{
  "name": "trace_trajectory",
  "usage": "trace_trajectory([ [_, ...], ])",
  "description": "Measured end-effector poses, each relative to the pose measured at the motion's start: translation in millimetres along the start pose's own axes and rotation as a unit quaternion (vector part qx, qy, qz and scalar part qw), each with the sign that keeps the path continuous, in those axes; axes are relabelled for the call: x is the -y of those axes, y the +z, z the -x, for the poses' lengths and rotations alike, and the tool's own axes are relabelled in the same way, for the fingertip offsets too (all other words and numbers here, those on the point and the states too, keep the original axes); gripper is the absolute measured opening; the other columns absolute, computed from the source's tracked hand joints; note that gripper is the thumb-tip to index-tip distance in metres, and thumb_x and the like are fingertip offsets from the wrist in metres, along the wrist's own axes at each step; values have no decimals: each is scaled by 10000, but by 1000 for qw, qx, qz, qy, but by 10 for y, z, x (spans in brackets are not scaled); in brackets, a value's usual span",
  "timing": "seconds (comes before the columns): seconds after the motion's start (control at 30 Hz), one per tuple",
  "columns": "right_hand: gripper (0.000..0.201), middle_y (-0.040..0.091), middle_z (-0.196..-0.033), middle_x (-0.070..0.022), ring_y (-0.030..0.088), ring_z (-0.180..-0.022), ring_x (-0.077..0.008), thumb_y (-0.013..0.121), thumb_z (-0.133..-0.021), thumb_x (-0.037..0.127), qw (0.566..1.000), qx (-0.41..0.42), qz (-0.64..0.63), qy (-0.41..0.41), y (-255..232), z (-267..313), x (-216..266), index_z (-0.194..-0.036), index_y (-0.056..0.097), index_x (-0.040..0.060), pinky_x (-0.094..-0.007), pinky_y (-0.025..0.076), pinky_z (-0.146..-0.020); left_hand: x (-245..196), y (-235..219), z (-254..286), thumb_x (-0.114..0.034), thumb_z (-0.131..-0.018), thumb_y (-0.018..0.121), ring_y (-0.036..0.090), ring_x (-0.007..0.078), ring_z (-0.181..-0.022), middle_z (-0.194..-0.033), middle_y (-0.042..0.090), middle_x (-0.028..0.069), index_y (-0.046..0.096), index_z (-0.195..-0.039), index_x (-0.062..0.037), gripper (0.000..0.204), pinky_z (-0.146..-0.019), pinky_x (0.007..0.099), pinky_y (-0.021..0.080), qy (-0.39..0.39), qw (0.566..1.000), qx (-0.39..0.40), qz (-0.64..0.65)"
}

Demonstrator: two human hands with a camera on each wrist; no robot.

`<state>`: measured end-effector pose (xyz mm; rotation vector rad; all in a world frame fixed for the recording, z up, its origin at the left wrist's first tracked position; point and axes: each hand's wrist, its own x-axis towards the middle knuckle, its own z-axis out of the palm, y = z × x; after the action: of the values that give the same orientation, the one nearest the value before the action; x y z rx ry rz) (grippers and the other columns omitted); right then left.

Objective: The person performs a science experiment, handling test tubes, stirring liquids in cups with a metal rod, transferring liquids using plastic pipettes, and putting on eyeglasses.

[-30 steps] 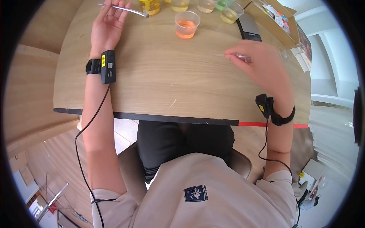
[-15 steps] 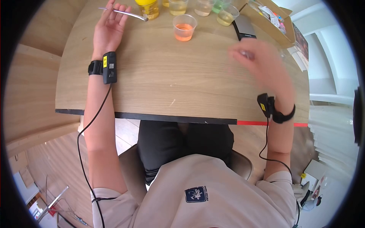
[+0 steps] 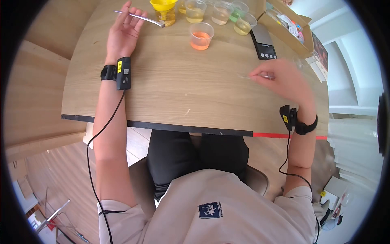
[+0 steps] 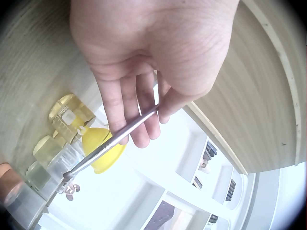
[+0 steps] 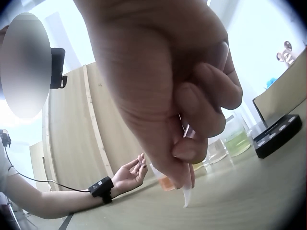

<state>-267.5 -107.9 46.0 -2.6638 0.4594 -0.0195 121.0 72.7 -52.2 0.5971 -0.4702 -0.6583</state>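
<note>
My left hand [image 3: 124, 36] lies palm up at the left of the table, pinching a slim silver rod [image 3: 142, 18] between thumb and fingers. In the left wrist view the rod [image 4: 103, 147] ends in a small dark rounded tip. My right hand [image 3: 284, 79], at the right of the table, pinches a slim, clear item; its pale tapered tip [image 5: 187, 197] points down close over the table in the right wrist view. Fingers hide the rest, so I cannot tell its kind. A clear cup of orange liquid [image 3: 201, 38] stands between the hands, farther back.
Behind the left hand, a yellow funnel [image 3: 163, 5] sits on a beaker of yellow liquid [image 3: 166, 18]. Several clear cups of pale yellow, clear and green liquid line the back. A black digital scale [image 3: 264, 42] lies beyond the right hand, beside a cardboard box [image 3: 310, 38] of packets.
My right hand has come nearer the front edge, uncovering the scale's buttons, still pinching the clear item. My left hand keeps its hold on the rod. The head view has shifted slightly.
</note>
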Motion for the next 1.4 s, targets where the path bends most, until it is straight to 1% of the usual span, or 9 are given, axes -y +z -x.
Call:
trace_trajectory([
  [0.13, 176, 698, -808, -111, 662, -753, -283, 700, -890, 242, 997, -53, 26, 40, -105, -240, 53, -901, 740, 71, -386, 513, -688, -8, -5, -1, -73, -1010, 569, 635, 219, -1048, -1054, 634, 93, 406, -1443, 40, 476, -1138, 430, 477, 0, 1000, 5, -3],
  [0.2, 176, 703, -809, -100, 660, -756, -300, 685, -891, 249, 980, -170, 62, -87, 19, -472, -92, -910, 747, 85, -392, 517, -693, 9, 65, 38, -93, -1011, 575, 632, 237, -1067, -1067, 620, 103, 425, -1418, 37, 453, -1119, 443, 492, -2, 1000, 1, -5],
  [0.23, 176, 703, -809, -100, 660, -756, -300, 685, -891, 249, 979, -175, 62, -85, 57, -525, -111, -910, 747, 85, -392, 517, -693, 1, 102, 51, -114, -1011, 581, 629, 256, -1086, -1081, 606, 114, 444, -1394, 33, 432, -1100, 457, 508, 1, 1000, -5, -9],
  [0.43, 176, 721, -819, -69, 673, -826, -301, 662, -888, 240, 987, -30, 155, 30, 89, -671, -97, -925, 745, 89, -391, 530, -707, 2, 115, 61, -81, -1017, 563, 632, 223, -1059, -1052, 619, 87, 437, -1413, 41, 433, -1131, 427, 484, -5, 1000, -4, 9],
  [0.5, 186, 719, -820, -73, 676, -830, -282, 663, -883, 251, 979, -132, 147, -47, 155, -698, -116, -899, 744, 84, -383, 530, -707, 14, 18, -5, -83, -1018, 562, 631, 226, -1063, -1062, 617, 90, 428, -1421, 42, 443, -1131, 430, 485, -7, 1000, -5, 8],
  [0.6, 193, 713, -818, -85, 675, -814, -277, 668, -878, 255, 992, -19, 117, -33, 55, -643, -120, -901, 750, 82, -377, 528, -708, 14, -55, -27, -83, -1019, 556, 631, 230, -1072, -1079, 618, 96, 410, -1437, 45, 460, -1131, 433, 485, -2, 1000, 8, 0],
  [0.83, 221, 707, -833, -107, 674, -817, -290, 674, -882, 255, 996, -13, 91, 2, -56, -534, -66, -973, 748, 68, -378, 511, -705, 13, -18, -14, -78, -1026, 532, 631, 235, -1086, -1097, 622, 106, 393, -1449, 51, 464, -1137, 433, 481, -3, 1000, 15, 4],
  [1.0, 205, 711, -839, -104, 675, -812, -296, 667, -894, 246, 993, -90, 75, -2, -71, -545, -176, -968, 748, 72, -388, 518, -714, 20, -13, -6, -73, -1025, 534, 632, 230, -1073, -1090, 623, 103, 384, -1456, 54, 474, -1142, 436, 476, -3, 1000, 20, 8],
  [1.4, 192, 709, -815, -96, 675, -768, -299, 665, -903, 248, 988, -61, 145, 3, -186, -527, -298, -959, 740, 79, -384, 526, -699, 6, -45, -14, -74, -1021, 544, 638, 223, -1067, -1079, 639, 101, 391, -1454, 48, 475, -1144, 434, 472, -1, 1000, 13, 4],
])
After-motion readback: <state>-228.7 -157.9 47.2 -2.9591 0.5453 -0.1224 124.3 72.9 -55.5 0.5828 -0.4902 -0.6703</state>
